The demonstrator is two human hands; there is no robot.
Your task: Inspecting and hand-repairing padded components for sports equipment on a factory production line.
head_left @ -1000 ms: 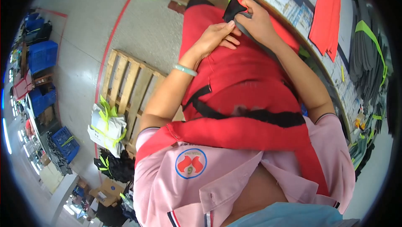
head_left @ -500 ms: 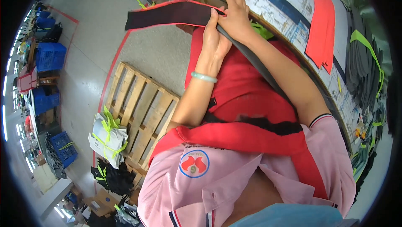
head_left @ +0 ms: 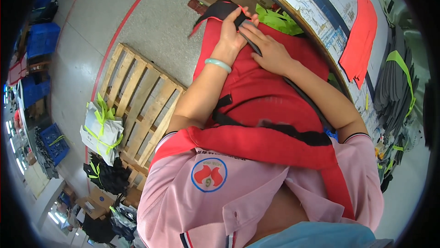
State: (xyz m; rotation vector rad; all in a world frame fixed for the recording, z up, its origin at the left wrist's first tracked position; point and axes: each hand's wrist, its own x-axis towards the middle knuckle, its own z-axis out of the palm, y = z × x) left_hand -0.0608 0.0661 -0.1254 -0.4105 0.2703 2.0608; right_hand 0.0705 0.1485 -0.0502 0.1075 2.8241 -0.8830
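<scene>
A black fabric strip with red edges (head_left: pixel 219 10) is folded over my left hand (head_left: pixel 233 32), whose fingers are closed on it; a pale green bangle circles that wrist. The strip's free end droops to the left. My right hand (head_left: pixel 270 52) lies against the left, its fingers fairly straight and pressed on a dark grey length of strip between the two palms. Beneath the right wrist, a dark band runs back along my red apron (head_left: pixel 275 94) toward my right elbow. Exactly where the strip's parts join is hidden by my fingers.
To the right, the worktable (head_left: pixel 316 23) bears a stack of red strips (head_left: pixel 360 37) and a tied bundle of dark grey strips (head_left: pixel 398 81). Yellow-green ties (head_left: pixel 279 19) lie beyond my lap. At left are a wooden pallet (head_left: pixel 149 94), a tied white package (head_left: pixel 98 131) and blue crates (head_left: pixel 43 39).
The strip was stretched out flat to the left; now it is bunched and folded over my left hand. My right hand has come down and nearer, from above the left hand to beside it.
</scene>
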